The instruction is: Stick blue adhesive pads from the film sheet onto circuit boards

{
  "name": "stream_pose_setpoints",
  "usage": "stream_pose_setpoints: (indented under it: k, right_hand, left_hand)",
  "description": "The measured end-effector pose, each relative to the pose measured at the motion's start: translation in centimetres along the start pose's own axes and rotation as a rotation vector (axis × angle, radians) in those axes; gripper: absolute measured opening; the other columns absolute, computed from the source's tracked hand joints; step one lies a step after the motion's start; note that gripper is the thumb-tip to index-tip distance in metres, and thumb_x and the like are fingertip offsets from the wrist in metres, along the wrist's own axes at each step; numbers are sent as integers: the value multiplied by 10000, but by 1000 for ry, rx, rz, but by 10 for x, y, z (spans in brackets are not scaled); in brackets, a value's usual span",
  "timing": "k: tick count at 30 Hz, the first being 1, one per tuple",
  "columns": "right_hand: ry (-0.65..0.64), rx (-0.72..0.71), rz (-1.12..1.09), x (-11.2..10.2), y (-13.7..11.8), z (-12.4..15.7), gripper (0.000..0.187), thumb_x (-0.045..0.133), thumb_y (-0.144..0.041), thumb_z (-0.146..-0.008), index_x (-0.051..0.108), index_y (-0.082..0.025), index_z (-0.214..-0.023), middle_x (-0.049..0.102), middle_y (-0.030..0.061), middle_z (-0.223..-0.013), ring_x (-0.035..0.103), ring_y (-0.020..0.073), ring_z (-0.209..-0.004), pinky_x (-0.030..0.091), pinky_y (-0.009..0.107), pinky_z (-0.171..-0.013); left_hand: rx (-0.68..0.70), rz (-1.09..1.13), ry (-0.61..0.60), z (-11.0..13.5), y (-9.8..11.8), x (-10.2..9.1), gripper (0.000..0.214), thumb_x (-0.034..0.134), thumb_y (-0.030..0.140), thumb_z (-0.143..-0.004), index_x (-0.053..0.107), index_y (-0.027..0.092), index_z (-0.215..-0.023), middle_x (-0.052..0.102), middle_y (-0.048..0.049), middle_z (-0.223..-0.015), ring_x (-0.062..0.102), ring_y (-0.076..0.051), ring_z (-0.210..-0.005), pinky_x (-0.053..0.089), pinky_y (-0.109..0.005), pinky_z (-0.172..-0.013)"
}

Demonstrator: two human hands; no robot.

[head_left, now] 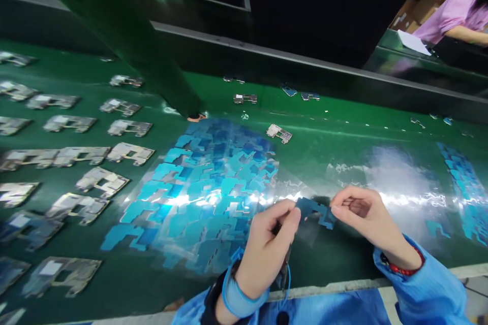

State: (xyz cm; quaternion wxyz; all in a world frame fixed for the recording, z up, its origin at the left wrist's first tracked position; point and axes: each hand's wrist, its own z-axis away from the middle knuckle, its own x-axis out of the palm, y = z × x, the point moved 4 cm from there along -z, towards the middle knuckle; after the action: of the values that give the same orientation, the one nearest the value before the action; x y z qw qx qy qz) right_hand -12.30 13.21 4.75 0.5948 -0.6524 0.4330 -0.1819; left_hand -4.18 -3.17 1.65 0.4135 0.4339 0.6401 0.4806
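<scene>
Near the table's front edge, my left hand (267, 246) pinches one end of a blue die-cut film piece (327, 217) between thumb and finger. The film has a stepped outline with a notch in its middle. My right hand (368, 216) closes its thumb and forefinger on the opposite end. Left of my hands lies a wide spread of similar blue film pieces (198, 188) on clear sheets. Beyond the held film, a single circuit board (279, 133) rests on the green table.
Rows of circuit boards (131, 153) cover the left side. A green post (152, 56) rises behind the film spread. Clear plastic sheeting (396, 172) and another blue film strip (465, 193) lie to the right. A person in a pink sleeve (453, 10) is at the far right.
</scene>
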Motion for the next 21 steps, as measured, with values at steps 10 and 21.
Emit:
stream_pose_setpoints:
  k: [10, 21]
  right_hand:
    - [172, -261, 344, -1, -5, 4, 51, 683, -187, -858, 650, -170, -822, 665, 1, -761, 637, 77, -685, 535, 169, -693]
    - [514, -672, 693, -20, -15, 17, 249, 658, 26, -788, 634, -187, -914, 649, 10, -834, 617, 125, -771, 491, 398, -975]
  left_hand:
    - [-89, -8, 105, -1, -10, 2, 541, 395, 541, -938, 378, 179, -536, 346, 15, -439, 355, -85, -409, 326, -238, -460]
    - [-328, 316, 15, -3, -23, 4, 680, 519, 621, -828, 626, 88, -1238, 566, -37, -764, 528, -116, -662, 468, -238, -652]
